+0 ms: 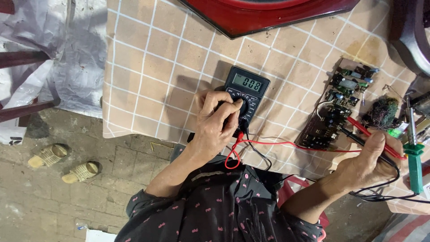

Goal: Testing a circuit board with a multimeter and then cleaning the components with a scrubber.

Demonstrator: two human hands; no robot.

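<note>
Fingertips of our left hand are pinching the dial on the multimeter; right of it, our right hand is gripping both probes against the circuit board. Setting range, we judge; next calls for steady probe tips.

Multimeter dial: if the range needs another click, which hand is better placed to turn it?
Left. The left hand already rests on the multimeter with fingers at its dial, while the right hand is occupied holding the red and black probes at the circuit board.
</note>
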